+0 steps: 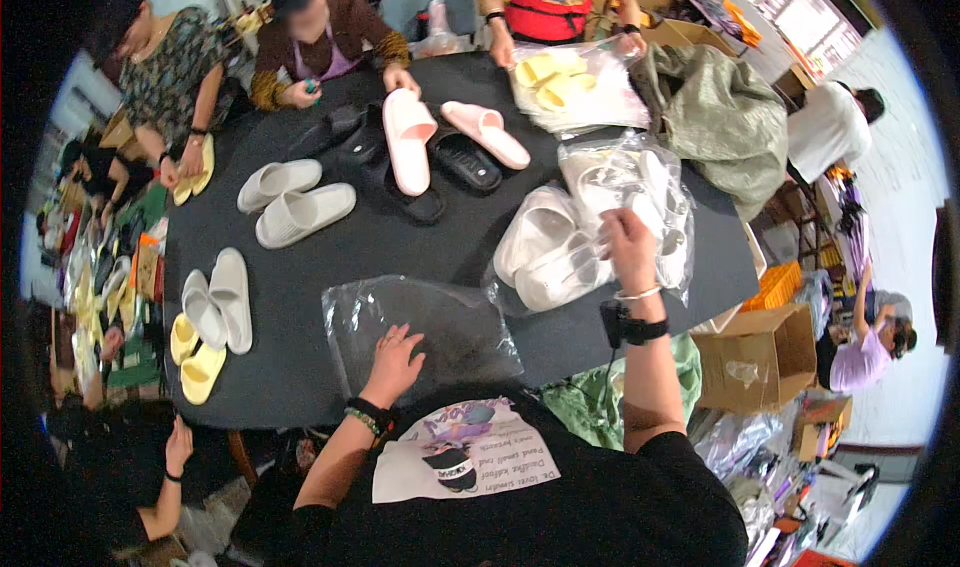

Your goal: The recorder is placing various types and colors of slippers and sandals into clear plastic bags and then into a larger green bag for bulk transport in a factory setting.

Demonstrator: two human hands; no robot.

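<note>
My left hand (pixel 396 365) rests with fingers spread on an empty clear plastic bag (pixel 450 317) at the table's near edge. Over the bagged white slippers my right hand (pixel 630 247) is closed, its fingers curled together on the clear plastic. One bag holds a pair of white slippers (pixel 550 252) lying side by side, just left of that hand. Beyond the hand, more bagged white slippers (pixel 625 177) lie heaped; their exact number is hidden by the shiny plastic.
The dark table (pixel 290 312) also carries grey slippers (pixel 305 215), pink slippers (pixel 408 147), black slippers (pixel 467 162) and yellow slippers (pixel 203 372). Several people stand around it; one in red handles bagged yellow slippers (pixel 555 77). A cardboard box (pixel 755 357) stands at the right.
</note>
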